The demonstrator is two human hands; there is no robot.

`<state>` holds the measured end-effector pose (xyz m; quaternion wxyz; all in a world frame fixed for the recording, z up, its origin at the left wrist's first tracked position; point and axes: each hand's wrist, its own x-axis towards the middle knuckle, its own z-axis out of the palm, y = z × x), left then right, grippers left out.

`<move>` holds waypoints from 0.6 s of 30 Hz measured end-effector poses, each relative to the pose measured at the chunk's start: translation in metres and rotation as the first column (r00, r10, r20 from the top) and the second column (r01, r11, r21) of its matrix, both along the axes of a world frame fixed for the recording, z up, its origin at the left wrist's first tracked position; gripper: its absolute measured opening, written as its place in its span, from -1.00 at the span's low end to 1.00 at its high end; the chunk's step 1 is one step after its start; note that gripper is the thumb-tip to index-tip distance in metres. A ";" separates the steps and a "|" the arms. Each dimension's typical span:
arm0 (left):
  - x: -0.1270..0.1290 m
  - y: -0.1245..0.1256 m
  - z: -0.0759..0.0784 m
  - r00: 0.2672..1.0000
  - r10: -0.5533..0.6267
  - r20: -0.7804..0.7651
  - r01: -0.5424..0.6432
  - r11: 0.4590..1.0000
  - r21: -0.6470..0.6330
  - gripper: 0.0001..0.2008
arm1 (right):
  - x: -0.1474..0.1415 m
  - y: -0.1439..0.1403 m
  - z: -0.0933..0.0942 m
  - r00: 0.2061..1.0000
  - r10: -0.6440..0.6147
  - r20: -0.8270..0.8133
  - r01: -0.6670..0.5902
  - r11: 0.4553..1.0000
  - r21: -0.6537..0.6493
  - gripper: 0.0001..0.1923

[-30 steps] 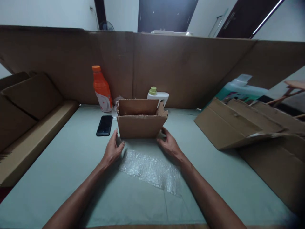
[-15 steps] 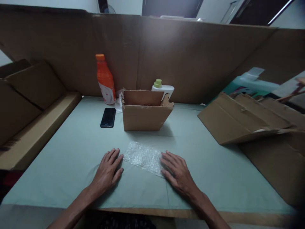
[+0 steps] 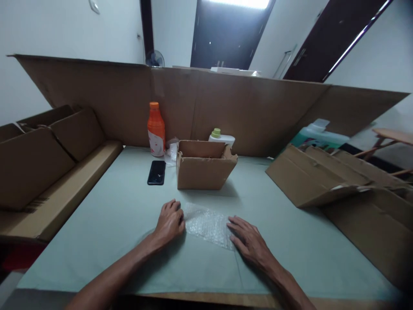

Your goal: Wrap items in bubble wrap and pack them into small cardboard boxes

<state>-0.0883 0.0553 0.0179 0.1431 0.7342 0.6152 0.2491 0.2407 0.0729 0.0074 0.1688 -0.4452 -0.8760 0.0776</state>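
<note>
A sheet of clear bubble wrap [image 3: 208, 224] lies flat on the pale green cloth between my hands. My left hand [image 3: 170, 219] is at its left end, with the fingers curled and drawn together at the edge of the sheet; the fingertips are partly hidden. Over the right end of the wrap rests my right hand [image 3: 248, 239], palm down, its fingers stretched out and slightly apart. Just beyond the sheet stands an open cardboard box [image 3: 203, 173] with torn upper edges.
A black phone [image 3: 156, 173] lies left of the box, before an orange bottle [image 3: 156, 133]. Behind the box is a white bottle with a green cap [image 3: 222, 138]. Cardboard boxes flank the table at left [image 3: 35, 159] and right [image 3: 309, 176]. A tall cardboard panel [image 3: 258, 112] closes the back.
The head view has tilted up, showing more of the room. My left hand has gone from flat and spread to curled at the wrap's left edge. My right hand stays on the right end.
</note>
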 end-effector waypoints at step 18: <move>-0.020 0.104 0.030 0.863 0.040 0.504 -0.095 0.992 0.083 -0.13 | -0.063 0.164 0.048 0.810 -0.278 -0.516 0.120 0.940 -0.318 -0.41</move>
